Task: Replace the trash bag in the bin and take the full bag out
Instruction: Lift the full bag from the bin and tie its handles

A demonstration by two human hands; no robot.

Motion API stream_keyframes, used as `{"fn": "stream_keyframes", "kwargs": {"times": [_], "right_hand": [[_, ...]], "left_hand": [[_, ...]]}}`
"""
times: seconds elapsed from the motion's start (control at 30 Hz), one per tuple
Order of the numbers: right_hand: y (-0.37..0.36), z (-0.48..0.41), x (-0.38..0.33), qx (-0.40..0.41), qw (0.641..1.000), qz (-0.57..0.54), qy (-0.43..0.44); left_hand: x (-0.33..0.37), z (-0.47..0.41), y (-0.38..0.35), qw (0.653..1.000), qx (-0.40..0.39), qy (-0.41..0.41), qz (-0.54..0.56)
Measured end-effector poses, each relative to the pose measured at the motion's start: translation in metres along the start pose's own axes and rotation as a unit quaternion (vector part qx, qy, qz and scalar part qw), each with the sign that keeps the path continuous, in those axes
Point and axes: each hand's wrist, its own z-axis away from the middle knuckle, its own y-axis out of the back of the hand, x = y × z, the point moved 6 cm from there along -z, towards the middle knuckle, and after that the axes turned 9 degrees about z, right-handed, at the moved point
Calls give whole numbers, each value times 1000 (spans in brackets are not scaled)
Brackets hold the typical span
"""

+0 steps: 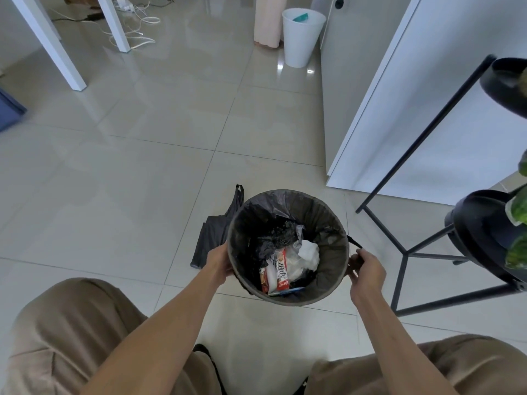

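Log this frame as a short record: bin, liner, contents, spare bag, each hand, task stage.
bin: round, upright on the tile floor, its rim wrapped by the liner
liner: dark bag still fitted inside
contents: red and white wrapper, white paper, crumpled black plastic
spare bag: flat on the floor left of the bin
left hand: on the bin's left side at the rim
right hand: pinching the liner's handle loop on the right
stage: full bag not yet lifted out

- I see pale glossy floor tiles (pixel 137 172).
- Lined bin (pixel 288 297) stands there; flat dark spare bag (pixel 212 238) lies just beside it.
- White bin (pixel 299 44) farther off.
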Motion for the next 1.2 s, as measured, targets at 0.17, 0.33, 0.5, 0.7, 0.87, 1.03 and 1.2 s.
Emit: {"fn": "stream_keyframes", "kwargs": {"times": [0.17,0.33,0.5,0.7,0.87,1.03,1.2], "right_hand": [[-8,9,-16,-9,995,93,33],[-9,21,-42,-37,978,192,73],[-8,36,-59,-40,968,210,135],[-4,55,-55,-73,969,180,155],[0,57,-48,-147,967,190,88],[-11,70,-59,-215,936,274,53],[-25,79,-69,-244,934,247,88]], "left_hand": [[18,9,12,999,34,-29,24],[54,27,21,999,18,-30,22],[89,66,6,996,-78,-35,-12],[90,102,-8,983,-155,-80,62],[74,104,1,981,-150,-118,-47],[81,109,10,983,-55,-132,-118],[83,127,8,989,-92,-92,-74]]}}
